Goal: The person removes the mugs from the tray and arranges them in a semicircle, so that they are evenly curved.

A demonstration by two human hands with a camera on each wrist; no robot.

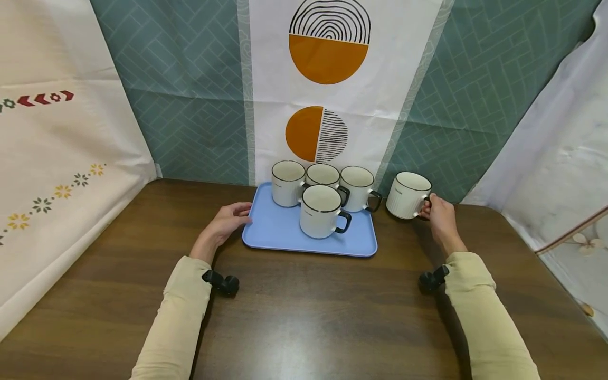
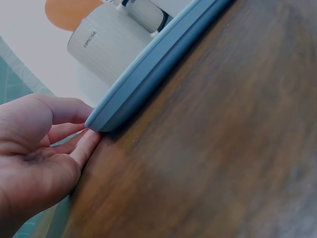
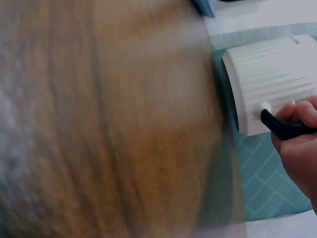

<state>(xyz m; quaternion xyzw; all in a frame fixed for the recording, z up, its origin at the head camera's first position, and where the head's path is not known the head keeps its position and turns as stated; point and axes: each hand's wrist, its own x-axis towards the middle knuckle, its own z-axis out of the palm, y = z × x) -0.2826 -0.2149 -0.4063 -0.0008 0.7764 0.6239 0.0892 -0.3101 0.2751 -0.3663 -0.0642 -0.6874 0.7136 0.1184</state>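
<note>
A blue tray (image 1: 280,232) lies on the table with several white mugs on it, each with a dark rim and black handle. The front mug (image 1: 319,219) stands ahead of a back row of three. At the tray's left edge is my left hand (image 1: 225,224); in the left wrist view its thumb and fingers pinch the tray's rim (image 2: 126,91). To the right of the tray, my right hand (image 1: 439,216) grips another white mug (image 1: 405,198) by its black handle (image 3: 285,126). That mug tilts slightly and appears just off the table.
The brown wooden table (image 1: 304,301) reaches back to a green and white patterned cloth (image 1: 195,121) close behind the mugs. Pale cloths hang on the left (image 1: 62,174) and right (image 1: 546,174). Black wrist cameras sit on both sleeves.
</note>
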